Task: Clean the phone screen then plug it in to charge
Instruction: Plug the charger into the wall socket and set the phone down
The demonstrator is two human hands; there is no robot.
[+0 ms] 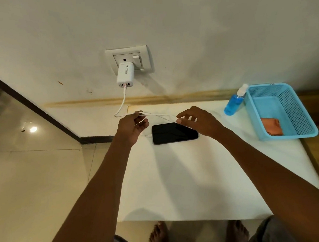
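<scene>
near the far edge of the white table (pixel 179 177), the charging cable (pixel 122 103) is pinched by the left hand (pixel 133 123); the right hand (pixel 197 122) is spread above the phone (pixel 173 133).

A phone (pixel 174 132) lies flat on a table (pixel 189 176) set against a wall (pixel 204 28). At its 11 o'clock, a charger (pixel 124 75) sits in a wall socket (pixel 129 60), its cable (pixel 122 103) dropping to the tabletop. At 3 o'clock, a basket (pixel 282 109) holds a cloth (pixel 271 126); a bottle (pixel 234 102) stands just left of it.
</scene>
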